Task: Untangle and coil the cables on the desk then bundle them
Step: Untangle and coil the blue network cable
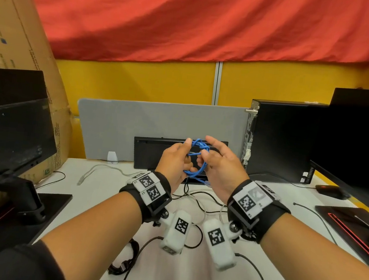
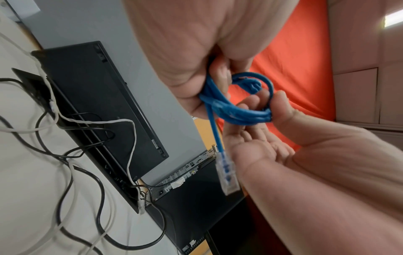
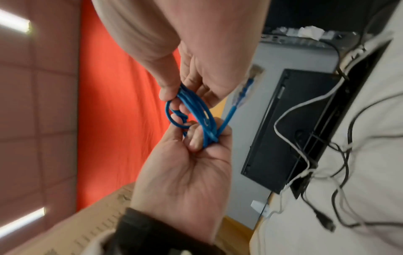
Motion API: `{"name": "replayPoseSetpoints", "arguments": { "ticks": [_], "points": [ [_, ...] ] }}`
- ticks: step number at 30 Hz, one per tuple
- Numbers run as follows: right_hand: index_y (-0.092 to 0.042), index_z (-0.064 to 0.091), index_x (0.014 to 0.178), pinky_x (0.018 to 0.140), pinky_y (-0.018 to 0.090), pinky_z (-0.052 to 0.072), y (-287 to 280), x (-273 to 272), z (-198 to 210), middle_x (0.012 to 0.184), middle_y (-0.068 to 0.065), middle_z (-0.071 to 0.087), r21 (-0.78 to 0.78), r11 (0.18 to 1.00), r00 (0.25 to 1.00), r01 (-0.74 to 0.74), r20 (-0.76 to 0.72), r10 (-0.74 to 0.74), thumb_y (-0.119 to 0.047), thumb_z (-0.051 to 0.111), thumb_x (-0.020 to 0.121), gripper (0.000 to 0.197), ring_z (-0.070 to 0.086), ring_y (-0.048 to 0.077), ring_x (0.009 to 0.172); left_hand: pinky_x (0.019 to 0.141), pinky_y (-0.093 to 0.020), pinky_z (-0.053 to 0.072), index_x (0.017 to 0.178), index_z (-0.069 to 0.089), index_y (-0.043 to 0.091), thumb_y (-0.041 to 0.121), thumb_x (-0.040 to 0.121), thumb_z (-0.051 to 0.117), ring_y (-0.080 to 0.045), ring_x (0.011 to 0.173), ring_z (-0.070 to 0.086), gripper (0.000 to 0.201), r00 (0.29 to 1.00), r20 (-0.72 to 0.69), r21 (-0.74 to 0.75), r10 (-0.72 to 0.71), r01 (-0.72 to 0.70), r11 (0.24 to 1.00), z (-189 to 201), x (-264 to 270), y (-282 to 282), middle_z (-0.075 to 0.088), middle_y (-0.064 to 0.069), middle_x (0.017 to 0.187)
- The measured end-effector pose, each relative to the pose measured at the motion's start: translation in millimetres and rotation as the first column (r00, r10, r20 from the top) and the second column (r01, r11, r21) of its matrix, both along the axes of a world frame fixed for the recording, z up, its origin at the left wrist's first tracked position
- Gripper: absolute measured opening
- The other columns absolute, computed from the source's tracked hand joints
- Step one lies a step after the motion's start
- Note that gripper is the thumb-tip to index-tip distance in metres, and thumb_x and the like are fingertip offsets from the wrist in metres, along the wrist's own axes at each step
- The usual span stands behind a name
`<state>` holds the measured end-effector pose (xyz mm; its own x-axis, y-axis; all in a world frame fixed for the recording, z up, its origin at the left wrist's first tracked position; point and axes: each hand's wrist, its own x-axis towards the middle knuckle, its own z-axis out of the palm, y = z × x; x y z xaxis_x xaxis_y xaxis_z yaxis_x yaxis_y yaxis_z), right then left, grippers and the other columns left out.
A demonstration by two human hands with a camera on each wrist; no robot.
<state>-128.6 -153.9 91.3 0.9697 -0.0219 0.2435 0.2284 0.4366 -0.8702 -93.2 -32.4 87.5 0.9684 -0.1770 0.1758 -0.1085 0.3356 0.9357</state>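
A blue network cable (image 1: 196, 156) is wound into a small coil and held in the air above the white desk (image 1: 95, 201). My left hand (image 1: 187, 154) grips one side of the coil, fingers curled round the strands (image 3: 207, 138). My right hand (image 1: 205, 153) pinches the opposite side between thumb and fingers (image 3: 174, 94). The coil (image 2: 242, 112) shows a knot-like twist at its top. Its free end hangs down with a clear plug (image 2: 227, 174). White cables (image 1: 98, 168) and black cables (image 1: 196, 195) lie loose on the desk below.
A black keyboard (image 1: 155, 152) leans against the grey divider (image 1: 116, 128). A computer tower (image 1: 277, 138), monitor (image 1: 361, 140) and mouse (image 1: 330, 190) stand on the right. Another monitor (image 1: 9, 132) and a cardboard box (image 1: 14, 37) are at left. A coiled black cable (image 1: 124, 259) lies near the front edge.
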Motion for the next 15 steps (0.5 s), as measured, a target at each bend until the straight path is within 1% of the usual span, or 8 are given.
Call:
{"name": "replayPoseSetpoints", "arguments": {
  "ticks": [3, 5, 7, 9, 11, 13, 14, 15],
  "points": [
    [-0.007, 0.046, 0.131, 0.065, 0.027, 0.049, 1.3, 0.0, 7.1, 0.096, 0.014, 0.055, 0.214, 0.975, 0.992, -0.067, -0.092, 0.088, 0.007, 0.041, 0.095, 0.038, 0.047, 0.017, 0.067, 0.053, -0.024, 0.04, 0.118, 0.051, 0.001, 0.032, 0.102, 0.044, -0.013, 0.052, 0.03, 0.035, 0.998, -0.013, -0.002, -0.056, 0.056, 0.998, 1.6, -0.7, 1.9, 0.037, -0.014, 0.081],
    [-0.005, 0.046, 0.127, 0.061, 0.028, 0.041, 3.7, -0.6, 10.2, 0.087, 0.013, 0.054, 0.269, 0.961, 0.986, -0.064, -0.131, 0.102, 0.006, 0.041, 0.094, 0.035, 0.043, 0.015, 0.061, 0.058, -0.025, 0.037, 0.122, 0.051, -0.001, 0.032, 0.102, 0.044, -0.013, 0.055, 0.027, 0.039, 0.997, -0.026, 0.002, -0.069, 0.069, 0.998, 0.7, -1.4, 2.0, 0.038, -0.015, 0.092],
    [-0.005, 0.047, 0.121, 0.055, 0.029, 0.043, 6.6, -1.1, 10.6, 0.076, 0.01, 0.054, 0.211, 0.977, 0.987, -0.04, -0.143, 0.071, 0.005, 0.049, 0.092, 0.031, 0.047, 0.014, 0.055, 0.06, -0.025, 0.035, 0.125, 0.048, -0.008, 0.032, 0.102, 0.044, -0.012, 0.056, 0.028, 0.046, 0.997, -0.03, 0.014, -0.066, 0.066, 0.998, -3.0, -1.6, 1.8, 0.041, -0.014, 0.094],
    [-0.005, 0.049, 0.119, 0.054, 0.033, 0.053, 7.9, -2.0, 9.8, 0.083, 0.011, 0.059, 0.114, 0.993, 0.988, -0.014, -0.15, 0.031, 0.011, 0.05, 0.088, 0.035, 0.06, 0.017, 0.058, 0.057, -0.021, 0.04, 0.127, 0.047, -0.008, 0.031, 0.102, 0.044, -0.008, 0.05, 0.034, 0.047, 0.996, -0.024, 0.027, -0.089, 0.09, 0.996, -5.9, -2.5, 1.8, 0.049, -0.012, 0.072],
    [-0.007, 0.051, 0.114, 0.063, 0.041, 0.057, 7.2, -1.7, 8.9, 0.091, 0.015, 0.06, 0.033, 0.999, 0.987, -0.01, -0.163, 0.016, 0.017, 0.043, 0.086, 0.038, 0.066, 0.024, 0.066, 0.059, -0.024, 0.051, 0.127, 0.048, -0.007, 0.031, 0.103, 0.043, -0.006, 0.044, 0.045, 0.045, 0.992, -0.009, 0.047, -0.123, 0.124, 0.991, -6.9, -3.9, 1.6, 0.057, 0.002, 0.059],
    [-0.008, 0.053, 0.104, 0.057, 0.04, 0.056, 5.6, -1.7, 9.4, 0.085, 0.015, 0.059, -0.041, 0.999, 0.984, -0.029, -0.176, 0.021, 0.017, 0.038, 0.085, 0.035, 0.066, 0.024, 0.058, 0.072, -0.035, 0.053, 0.126, 0.049, -0.006, 0.03, 0.103, 0.043, -0.007, 0.042, 0.048, 0.043, 0.991, -0.002, 0.052, -0.131, 0.131, 0.99, -7.1, -5.3, 1.6, 0.057, 0.004, 0.056],
    [-0.006, 0.053, 0.101, 0.054, 0.037, 0.055, 4.5, -1.9, 9.9, 0.082, 0.015, 0.058, -0.088, 0.995, 0.985, -0.041, -0.17, 0.026, 0.017, 0.037, 0.085, 0.032, 0.065, 0.022, 0.055, 0.074, -0.037, 0.052, 0.125, 0.049, -0.006, 0.03, 0.103, 0.043, -0.008, 0.042, 0.045, 0.043, 0.992, -0.005, 0.048, -0.127, 0.127, 0.991, -6.9, -5.6, 2.0, 0.055, 0.002, 0.058],
    [-0.004, 0.054, 0.1, 0.057, 0.037, 0.056, 3.0, -1.7, 10.6, 0.08, 0.014, 0.058, -0.148, 0.988, 0.988, -0.051, -0.154, 0.028, 0.016, 0.039, 0.086, 0.029, 0.065, 0.021, 0.055, 0.072, -0.036, 0.052, 0.125, 0.049, -0.007, 0.03, 0.103, 0.044, -0.008, 0.043, 0.043, 0.043, 0.993, -0.009, 0.046, -0.12, 0.12, 0.992, -6.6, -5.2, 2.4, 0.055, 0.0, 0.061]
  ]
}}
